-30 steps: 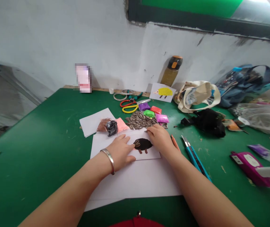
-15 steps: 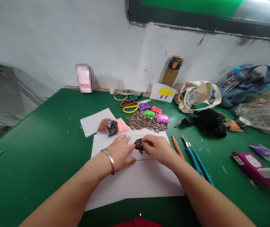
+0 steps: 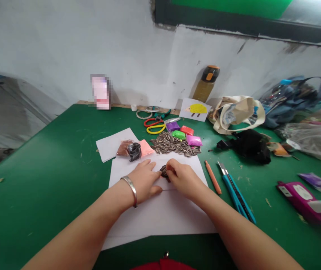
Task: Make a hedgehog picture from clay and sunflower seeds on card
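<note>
While the left hand [image 3: 143, 179] lies spread on the white card [image 3: 157, 165], the right hand [image 3: 169, 173] pinches at its dark patch [image 3: 164, 171], whatever it holds hidden, seemingly placing seeds [image 3: 174, 144], with light pressing called for next.

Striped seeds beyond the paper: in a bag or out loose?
Out, loose: the striped seeds lie heaped on the green table, individual seeds showing, with no bag around them.
</note>
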### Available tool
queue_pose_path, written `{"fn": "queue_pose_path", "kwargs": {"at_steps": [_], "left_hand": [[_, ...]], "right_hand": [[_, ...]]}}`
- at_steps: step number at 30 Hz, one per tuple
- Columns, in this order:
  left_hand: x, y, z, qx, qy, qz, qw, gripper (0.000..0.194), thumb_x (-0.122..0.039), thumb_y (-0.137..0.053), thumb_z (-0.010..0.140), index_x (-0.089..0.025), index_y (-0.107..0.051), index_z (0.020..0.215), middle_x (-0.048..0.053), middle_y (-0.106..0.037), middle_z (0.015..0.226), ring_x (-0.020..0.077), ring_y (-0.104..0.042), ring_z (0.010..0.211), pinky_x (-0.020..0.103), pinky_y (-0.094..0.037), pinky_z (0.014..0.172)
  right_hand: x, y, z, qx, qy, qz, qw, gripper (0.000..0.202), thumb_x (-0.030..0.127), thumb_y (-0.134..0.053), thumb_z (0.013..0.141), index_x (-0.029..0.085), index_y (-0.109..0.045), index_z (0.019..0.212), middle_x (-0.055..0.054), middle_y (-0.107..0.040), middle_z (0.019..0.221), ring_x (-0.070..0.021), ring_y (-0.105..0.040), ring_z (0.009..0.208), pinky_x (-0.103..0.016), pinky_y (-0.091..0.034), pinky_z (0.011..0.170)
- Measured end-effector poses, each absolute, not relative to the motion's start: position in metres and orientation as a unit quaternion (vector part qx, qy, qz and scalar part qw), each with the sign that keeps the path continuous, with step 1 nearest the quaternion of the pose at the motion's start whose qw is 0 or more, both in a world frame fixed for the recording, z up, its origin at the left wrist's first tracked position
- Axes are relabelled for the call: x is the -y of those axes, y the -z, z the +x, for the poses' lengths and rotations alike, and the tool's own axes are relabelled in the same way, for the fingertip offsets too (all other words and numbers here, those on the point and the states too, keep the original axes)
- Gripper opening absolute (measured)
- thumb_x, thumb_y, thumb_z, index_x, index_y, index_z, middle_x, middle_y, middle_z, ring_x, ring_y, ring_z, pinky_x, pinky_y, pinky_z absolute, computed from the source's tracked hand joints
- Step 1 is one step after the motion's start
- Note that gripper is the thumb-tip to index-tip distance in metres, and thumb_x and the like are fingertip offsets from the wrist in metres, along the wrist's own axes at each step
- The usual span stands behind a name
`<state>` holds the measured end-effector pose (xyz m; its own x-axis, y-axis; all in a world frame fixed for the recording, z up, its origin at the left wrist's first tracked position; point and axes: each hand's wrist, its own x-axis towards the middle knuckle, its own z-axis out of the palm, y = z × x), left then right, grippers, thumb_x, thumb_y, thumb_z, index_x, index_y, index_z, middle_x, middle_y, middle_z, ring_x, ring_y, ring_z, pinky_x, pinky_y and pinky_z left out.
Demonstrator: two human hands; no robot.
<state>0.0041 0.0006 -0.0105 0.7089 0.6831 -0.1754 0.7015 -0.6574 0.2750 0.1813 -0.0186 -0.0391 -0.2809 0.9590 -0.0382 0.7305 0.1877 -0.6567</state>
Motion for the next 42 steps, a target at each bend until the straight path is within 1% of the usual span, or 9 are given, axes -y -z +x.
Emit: {"fn": "queue_pose_path", "kwargs": {"at_steps": [6,10,21,27,30,34,36,39,42], "left_hand": [[-0.001,0.012,0.004,-0.377,0.028,0.912,0.157,0.030,-0.039,-0.059,0.076,-0.017,-0.066,0.095,0.010,-0.054,0.094,0.0272,-0.046,0.092,0.040,-0.039,0.081],[-0.001,0.013,0.004,-0.384,0.044,0.909,0.157,0.032,-0.038,-0.060,0.076,-0.017,-0.066,0.099,0.011,-0.053,0.095,0.0278,-0.046,0.094,0.040,-0.038,0.083],[-0.001,0.010,0.005,-0.388,0.056,0.905,0.165,0.035,-0.038,-0.060,0.077,-0.018,-0.065,0.105,0.011,-0.053,0.098,0.0275,-0.046,0.094,0.039,-0.037,0.083],[-0.001,0.013,0.004,-0.383,0.040,0.909,0.159,0.031,-0.037,-0.060,0.076,-0.017,-0.066,0.099,0.010,-0.053,0.095,0.0276,-0.046,0.093,0.040,-0.038,0.082],[-0.001,0.013,0.004,-0.381,0.034,0.910,0.160,0.028,-0.036,-0.061,0.075,-0.018,-0.065,0.095,0.009,-0.053,0.093,0.0269,-0.046,0.092,0.040,-0.038,0.082],[-0.001,0.014,0.004,-0.381,0.030,0.911,0.158,0.028,-0.036,-0.062,0.075,-0.018,-0.065,0.095,0.009,-0.053,0.093,0.0264,-0.045,0.091,0.040,-0.038,0.082],[-0.001,0.014,0.004,-0.380,0.025,0.911,0.160,0.026,-0.036,-0.061,0.075,-0.017,-0.065,0.093,0.009,-0.052,0.093,0.0265,-0.045,0.091,0.040,-0.038,0.081],[-0.001,0.014,0.004,-0.379,0.027,0.910,0.165,0.025,-0.036,-0.060,0.076,-0.017,-0.065,0.092,0.009,-0.052,0.094,0.0267,-0.045,0.092,0.040,-0.038,0.082],[-0.001,0.015,0.004,-0.381,0.036,0.909,0.168,0.028,-0.035,-0.060,0.075,-0.017,-0.065,0.097,0.009,-0.053,0.095,0.0271,-0.045,0.094,0.040,-0.038,0.084]], "right_hand": [[0.019,0.039,0.178,0.756,-0.275,-0.567,0.176,0.010,0.015,-0.040,0.086,0.020,-0.049,0.086,0.001,-0.059,0.071,-0.0123,-0.049,0.061,-0.021,-0.026,0.055],[0.019,0.040,0.177,0.763,-0.261,-0.569,0.159,0.011,0.015,-0.039,0.087,0.020,-0.049,0.087,0.000,-0.058,0.071,-0.0124,-0.048,0.061,-0.022,-0.024,0.055],[0.019,0.042,0.172,0.772,-0.246,-0.571,0.130,0.008,0.016,-0.040,0.086,0.019,-0.047,0.089,-0.003,-0.061,0.076,-0.0132,-0.047,0.062,-0.022,-0.023,0.054],[0.018,0.037,0.177,0.749,-0.264,-0.591,0.142,0.010,0.019,-0.040,0.087,0.020,-0.049,0.092,-0.002,-0.061,0.073,-0.0128,-0.048,0.061,-0.022,-0.022,0.054],[0.016,0.030,0.184,0.735,-0.268,-0.607,0.142,0.012,0.023,-0.039,0.088,0.021,-0.051,0.088,-0.001,-0.061,0.071,-0.0126,-0.049,0.061,-0.022,-0.022,0.054],[0.012,0.027,0.191,0.723,-0.251,-0.629,0.136,0.021,0.026,-0.038,0.088,0.020,-0.050,0.072,0.000,-0.060,0.065,-0.0118,-0.049,0.059,-0.023,-0.022,0.053],[0.010,0.028,0.191,0.725,-0.244,-0.632,0.121,0.026,0.029,-0.037,0.089,0.020,-0.050,0.068,0.000,-0.060,0.065,-0.0117,-0.049,0.059,-0.024,-0.021,0.053],[0.008,0.029,0.186,0.738,-0.212,-0.635,0.090,0.031,0.036,-0.036,0.090,0.020,-0.052,0.068,-0.002,-0.062,0.067,-0.0130,-0.049,0.060,-0.025,-0.020,0.053],[0.007,0.032,0.180,0.751,-0.182,-0.632,0.064,0.033,0.038,-0.035,0.090,0.020,-0.056,0.071,-0.003,-0.065,0.072,-0.0144,-0.051,0.063,-0.026,-0.019,0.054]]}}
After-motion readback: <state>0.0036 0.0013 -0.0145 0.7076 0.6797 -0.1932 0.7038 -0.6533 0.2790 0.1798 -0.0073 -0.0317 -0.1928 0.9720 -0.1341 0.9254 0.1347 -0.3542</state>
